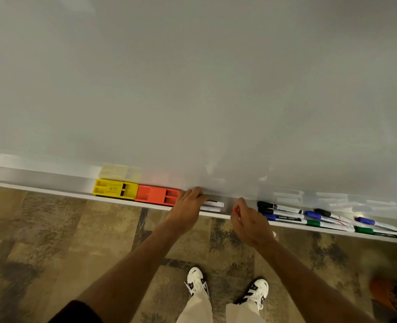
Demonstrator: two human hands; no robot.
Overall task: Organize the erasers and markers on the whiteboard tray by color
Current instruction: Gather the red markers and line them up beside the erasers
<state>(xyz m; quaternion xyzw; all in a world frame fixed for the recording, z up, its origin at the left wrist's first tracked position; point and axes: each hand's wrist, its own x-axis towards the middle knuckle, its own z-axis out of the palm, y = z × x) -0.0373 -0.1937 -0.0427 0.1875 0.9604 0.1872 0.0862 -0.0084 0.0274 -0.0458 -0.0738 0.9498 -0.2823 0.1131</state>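
Right hand (249, 226) pinches a red marker (236, 212), left hand (188, 203) curls over two markers beside the orange eraser (158, 195); black, blue, green markers (332, 220) await sorting.

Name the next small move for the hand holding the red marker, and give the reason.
Probably set the red marker, pinched in the right hand, beside the white barrels under the left hand, next to the red eraser; black, blue and green markers lie mixed to the right.

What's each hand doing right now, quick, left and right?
Left hand: fingers curled down over the white markers on the tray; whether it grips them cannot be told.
Right hand: pinching a red marker.
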